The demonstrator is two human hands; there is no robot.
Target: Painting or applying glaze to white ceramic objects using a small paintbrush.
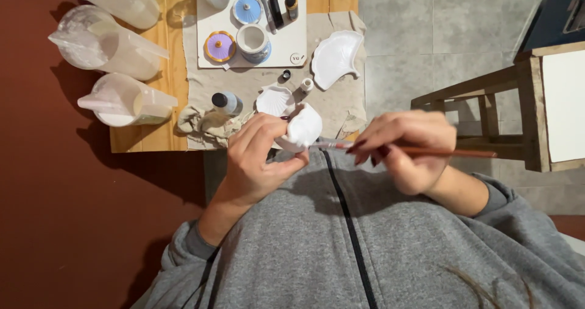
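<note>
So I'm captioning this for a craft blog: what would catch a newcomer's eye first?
At centre, the left hand holds a white shell-shaped piece while the right hand touches a thin paintbrush to it. Behind, three clear measuring jugs line the wooden table's left edge.

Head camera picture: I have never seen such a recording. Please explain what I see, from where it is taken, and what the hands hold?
The camera sits on a person's head and looks down, so the grey zipped top at the bottom is their own body. The left hand holds a small white shell-shaped piece. The right hand holds a thin paintbrush with its tip at that piece. Ahead, on a wooden table with a cloth, lie a white fan-shaped dish, a white scallop shell, small paint bottles, painted lids and three plastic jugs.
</note>
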